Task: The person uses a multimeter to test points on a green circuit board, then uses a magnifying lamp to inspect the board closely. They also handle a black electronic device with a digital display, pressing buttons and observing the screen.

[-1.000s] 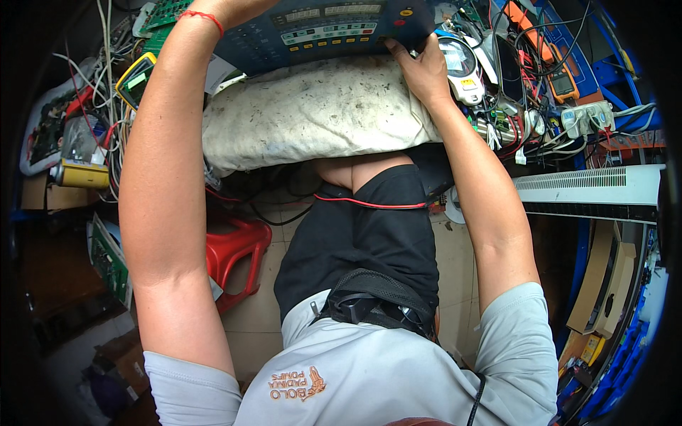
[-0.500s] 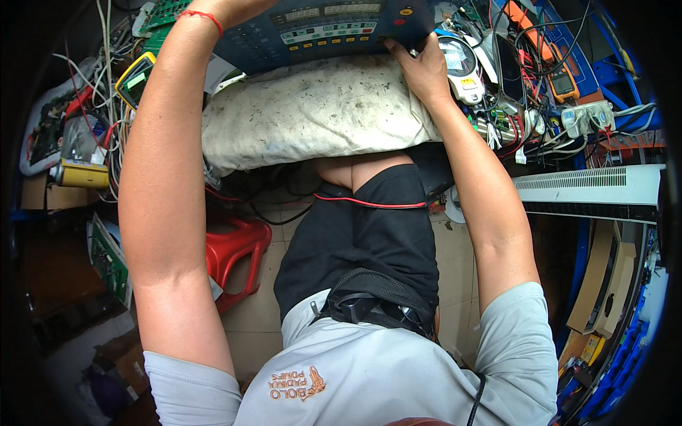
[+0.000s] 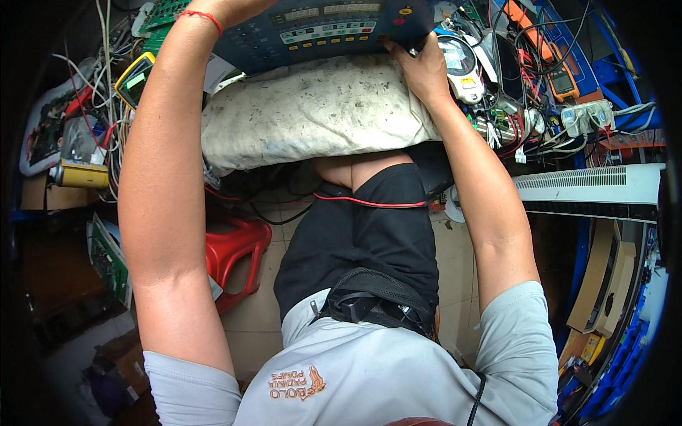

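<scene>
A dark blue control panel (image 3: 330,51) with rows of small buttons and display windows leans at the far edge of a stained off-white cloth pad (image 3: 320,113). The top of the panel runs out of the picture. At its lower right corner my right hand (image 3: 424,71) is closed, thumb on the front face and fingers around the edge. My left hand (image 3: 238,10), with a red cord at the wrist, reaches over the panel's upper left part. Its fingers lie beyond the top of the view, so their grip is hidden.
Right of the pad are a white round-faced instrument (image 3: 460,64), an orange multimeter (image 3: 563,82), tangled cables and a power strip (image 3: 588,117). To the left lie a yellow-framed meter (image 3: 135,79), a yellow can (image 3: 79,174) and wires. A red stool (image 3: 245,263) stands below.
</scene>
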Demonstrator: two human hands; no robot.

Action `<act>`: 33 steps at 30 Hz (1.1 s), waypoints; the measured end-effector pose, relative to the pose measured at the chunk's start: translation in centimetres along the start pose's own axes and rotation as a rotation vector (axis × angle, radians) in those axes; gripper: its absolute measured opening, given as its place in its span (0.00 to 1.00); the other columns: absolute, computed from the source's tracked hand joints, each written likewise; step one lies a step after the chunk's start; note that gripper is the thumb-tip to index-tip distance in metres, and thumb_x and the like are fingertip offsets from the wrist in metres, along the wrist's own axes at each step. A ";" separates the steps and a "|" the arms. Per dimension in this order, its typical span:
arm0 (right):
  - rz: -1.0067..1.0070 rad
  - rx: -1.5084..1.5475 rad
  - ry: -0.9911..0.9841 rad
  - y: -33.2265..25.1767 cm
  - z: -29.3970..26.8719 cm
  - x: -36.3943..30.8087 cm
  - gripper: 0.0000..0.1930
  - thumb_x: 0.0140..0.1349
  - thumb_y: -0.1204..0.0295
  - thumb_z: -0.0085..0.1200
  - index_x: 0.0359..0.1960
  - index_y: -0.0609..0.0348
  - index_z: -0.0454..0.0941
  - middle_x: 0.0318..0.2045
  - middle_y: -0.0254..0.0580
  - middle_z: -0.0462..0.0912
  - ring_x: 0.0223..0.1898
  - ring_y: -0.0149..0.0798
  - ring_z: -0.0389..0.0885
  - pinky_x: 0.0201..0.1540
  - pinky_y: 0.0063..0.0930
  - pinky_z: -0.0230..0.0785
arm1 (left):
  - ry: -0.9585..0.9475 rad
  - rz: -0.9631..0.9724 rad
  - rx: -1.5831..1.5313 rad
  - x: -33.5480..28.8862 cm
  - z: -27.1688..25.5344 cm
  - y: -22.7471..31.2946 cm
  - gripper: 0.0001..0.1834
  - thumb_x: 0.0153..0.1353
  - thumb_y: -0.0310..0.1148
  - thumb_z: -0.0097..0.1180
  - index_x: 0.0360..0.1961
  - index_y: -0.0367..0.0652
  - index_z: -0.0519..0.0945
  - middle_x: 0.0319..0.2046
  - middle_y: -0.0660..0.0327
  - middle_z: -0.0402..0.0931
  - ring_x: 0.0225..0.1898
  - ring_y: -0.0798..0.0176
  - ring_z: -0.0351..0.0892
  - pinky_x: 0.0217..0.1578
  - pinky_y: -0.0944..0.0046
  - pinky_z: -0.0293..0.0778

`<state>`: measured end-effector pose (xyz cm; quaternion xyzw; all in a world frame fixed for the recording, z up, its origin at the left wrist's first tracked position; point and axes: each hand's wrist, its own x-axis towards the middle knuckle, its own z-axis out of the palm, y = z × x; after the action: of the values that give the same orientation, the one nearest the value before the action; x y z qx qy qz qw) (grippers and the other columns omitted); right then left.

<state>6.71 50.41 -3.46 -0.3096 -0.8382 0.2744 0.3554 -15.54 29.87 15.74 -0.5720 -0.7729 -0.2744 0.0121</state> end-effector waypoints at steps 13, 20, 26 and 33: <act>-0.048 0.023 0.022 -0.1 0.2 0.0 0.32 0.65 0.55 0.75 0.58 0.62 0.72 0.51 0.54 0.90 0.55 0.51 0.90 0.57 0.40 0.78 | -0.001 0.043 -0.037 0.1 0.1 -0.4 0.23 0.67 0.48 0.60 0.47 0.38 0.89 0.40 0.52 0.90 0.43 0.58 0.88 0.49 0.59 0.81; -0.040 0.014 0.027 -0.3 0.1 -0.1 0.32 0.65 0.55 0.75 0.58 0.63 0.72 0.51 0.55 0.90 0.56 0.52 0.89 0.58 0.40 0.78 | 0.001 0.034 -0.026 0.0 0.1 -0.2 0.23 0.67 0.48 0.60 0.47 0.37 0.89 0.40 0.52 0.90 0.43 0.58 0.87 0.49 0.59 0.81; -0.031 0.020 0.027 -0.3 0.1 -0.1 0.31 0.64 0.56 0.75 0.58 0.63 0.73 0.51 0.55 0.90 0.56 0.52 0.89 0.58 0.40 0.78 | 0.005 0.047 -0.042 -0.1 0.1 -0.3 0.23 0.67 0.48 0.60 0.47 0.37 0.89 0.40 0.52 0.90 0.43 0.57 0.87 0.48 0.59 0.81; -0.034 0.030 0.034 -0.3 0.2 -0.1 0.31 0.64 0.57 0.76 0.58 0.63 0.73 0.51 0.54 0.90 0.56 0.51 0.90 0.58 0.40 0.78 | 0.006 0.032 -0.025 -0.1 0.0 -0.2 0.23 0.66 0.48 0.61 0.48 0.37 0.89 0.40 0.52 0.90 0.43 0.57 0.87 0.48 0.58 0.80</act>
<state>6.55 50.05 -3.38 -0.2943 -0.8331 0.2756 0.3788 -15.62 29.74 15.62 -0.5835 -0.7602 -0.2856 0.0117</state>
